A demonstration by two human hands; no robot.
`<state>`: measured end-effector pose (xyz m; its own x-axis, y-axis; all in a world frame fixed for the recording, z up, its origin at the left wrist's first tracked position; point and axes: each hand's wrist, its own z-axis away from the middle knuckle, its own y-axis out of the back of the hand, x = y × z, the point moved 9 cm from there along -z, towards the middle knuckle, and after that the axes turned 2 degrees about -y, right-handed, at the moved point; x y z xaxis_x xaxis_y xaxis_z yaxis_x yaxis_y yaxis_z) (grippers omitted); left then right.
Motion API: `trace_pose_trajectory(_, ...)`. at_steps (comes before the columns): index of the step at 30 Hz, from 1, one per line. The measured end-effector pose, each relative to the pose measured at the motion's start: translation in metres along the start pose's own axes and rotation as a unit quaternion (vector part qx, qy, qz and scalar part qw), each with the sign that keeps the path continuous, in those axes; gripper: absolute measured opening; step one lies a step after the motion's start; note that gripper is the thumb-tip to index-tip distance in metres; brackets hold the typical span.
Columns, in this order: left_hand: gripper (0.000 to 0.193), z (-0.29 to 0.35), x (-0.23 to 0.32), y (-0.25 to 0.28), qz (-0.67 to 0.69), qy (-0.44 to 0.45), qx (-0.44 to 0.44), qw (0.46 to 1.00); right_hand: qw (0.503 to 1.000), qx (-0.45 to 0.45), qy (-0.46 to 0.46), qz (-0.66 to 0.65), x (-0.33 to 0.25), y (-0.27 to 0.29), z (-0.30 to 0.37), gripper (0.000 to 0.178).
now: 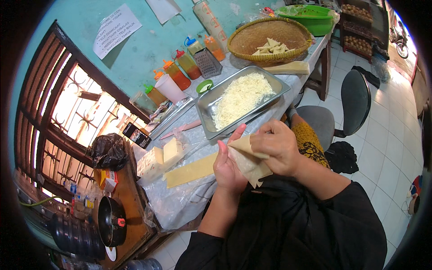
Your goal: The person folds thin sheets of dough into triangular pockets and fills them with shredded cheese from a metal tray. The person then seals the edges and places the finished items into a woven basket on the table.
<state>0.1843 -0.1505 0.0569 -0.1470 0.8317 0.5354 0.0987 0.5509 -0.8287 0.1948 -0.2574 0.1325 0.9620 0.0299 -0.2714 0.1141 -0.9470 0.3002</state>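
Left hand (228, 167) lies palm-up, fingers apart, under the pastry sheet (248, 167); right hand (279, 147) pinches its folded flap | sheet: in the hands, nearside of the steel tray (207, 118) | step: likely folding | next: seemingly calls for aligning edges without tearing

Right hand (275, 148) obscures part of dough sheet (248, 167); beyond table's (270, 111) wall-side edge, white paper (163, 9) cut off.
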Motion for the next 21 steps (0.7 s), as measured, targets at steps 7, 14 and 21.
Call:
trace_pose_trajectory(7, 0.064, -0.003, 0.006, -0.003, 0.043, 0.031, -0.032, 0.998, 0.988, -0.033, 0.091, 0.12, -0.027, -0.01, 0.011, 0.025)
trace_pose_trajectory(14, 0.051, -0.011, 0.01, -0.006, 0.044, 0.034, -0.058, 0.997, 0.986, -0.025, 0.1, 0.133, -0.027, -0.01, 0.013, 0.02)
trace_pose_trajectory(21, 0.048, -0.024, 0.025, -0.004, 0.055, 0.004, -0.06, 0.997, 0.999, -0.017, 0.033, 0.015, 0.001, 0.003, 0.01, 0.028)
